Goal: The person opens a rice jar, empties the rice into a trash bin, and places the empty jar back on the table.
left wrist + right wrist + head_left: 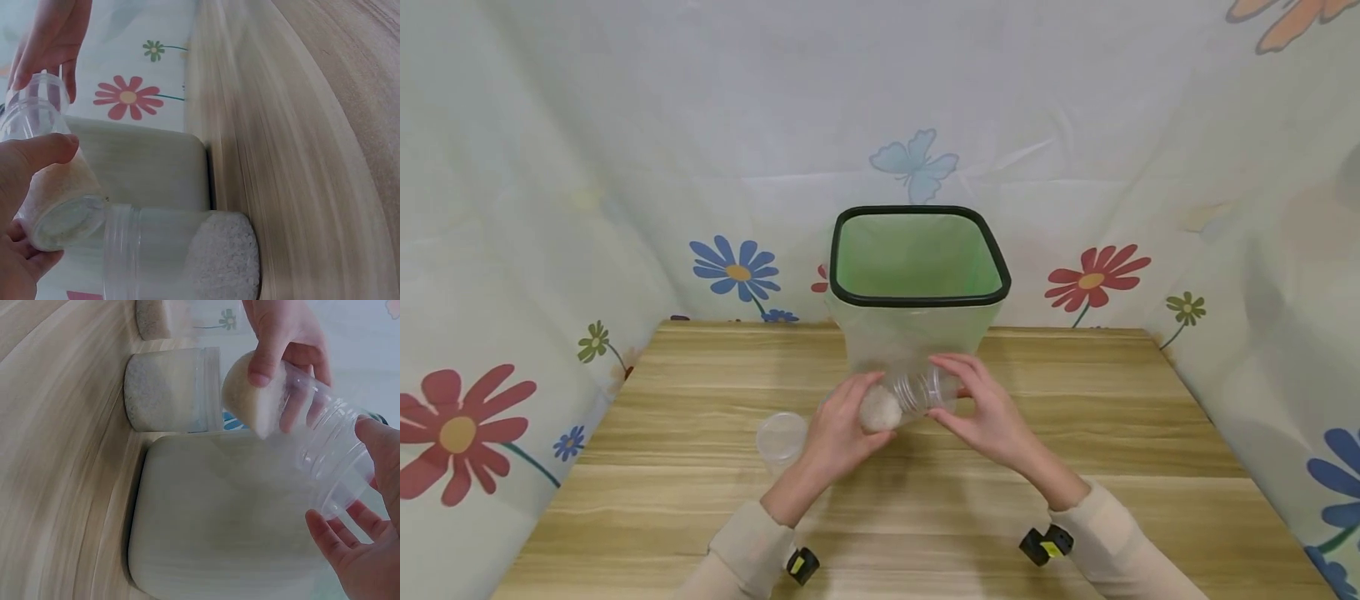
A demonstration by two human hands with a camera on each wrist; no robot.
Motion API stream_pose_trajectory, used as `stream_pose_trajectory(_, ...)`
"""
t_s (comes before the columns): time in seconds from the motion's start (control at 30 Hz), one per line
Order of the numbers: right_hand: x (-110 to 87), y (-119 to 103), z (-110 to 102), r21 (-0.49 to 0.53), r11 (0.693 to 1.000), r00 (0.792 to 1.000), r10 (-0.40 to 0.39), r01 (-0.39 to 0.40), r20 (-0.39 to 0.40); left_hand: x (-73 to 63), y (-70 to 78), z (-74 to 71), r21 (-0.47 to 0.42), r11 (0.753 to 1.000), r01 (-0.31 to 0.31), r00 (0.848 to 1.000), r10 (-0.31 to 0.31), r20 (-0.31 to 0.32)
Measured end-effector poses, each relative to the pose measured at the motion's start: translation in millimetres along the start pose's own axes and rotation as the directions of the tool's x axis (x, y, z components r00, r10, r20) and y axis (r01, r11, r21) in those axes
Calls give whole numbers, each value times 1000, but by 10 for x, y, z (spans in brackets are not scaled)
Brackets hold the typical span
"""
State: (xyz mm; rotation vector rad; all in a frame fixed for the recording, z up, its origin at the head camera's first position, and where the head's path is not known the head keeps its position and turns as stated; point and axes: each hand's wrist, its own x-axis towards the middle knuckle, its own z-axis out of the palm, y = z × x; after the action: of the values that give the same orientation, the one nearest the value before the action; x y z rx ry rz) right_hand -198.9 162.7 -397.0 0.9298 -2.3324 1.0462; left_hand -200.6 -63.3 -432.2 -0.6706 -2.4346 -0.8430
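Observation:
Just in front of the bin, my left hand (844, 423) grips a clear plastic jar (255, 400) tilted on its side, white rice-like grains (880, 408) gathered toward its base. My right hand (988, 412) holds a clear plastic container (344, 487) between thumb and fingers, with no grains showing in it. The two meet end to end, ringed rims (912, 392) together between the hands. In the right wrist view the left fingers (269, 359) wrap the grain-filled end, while the right thumb and fingertips hold the clear end.
A pale green bin (917, 337) with a black rim stands at the back of the wooden table (1097, 400). Left of the hands is a clear jar (782, 437); the right wrist view shows a grain-holding jar (165, 390) by the bin and another (153, 319) beyond. Flowered cloth hangs behind.

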Motion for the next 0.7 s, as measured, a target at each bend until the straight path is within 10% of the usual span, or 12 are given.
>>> stream_pose_trajectory(0.7,-139,134,37,-62,998,998,27,-24,56,44,74,-232,-17,999,50,999,-51,-5)
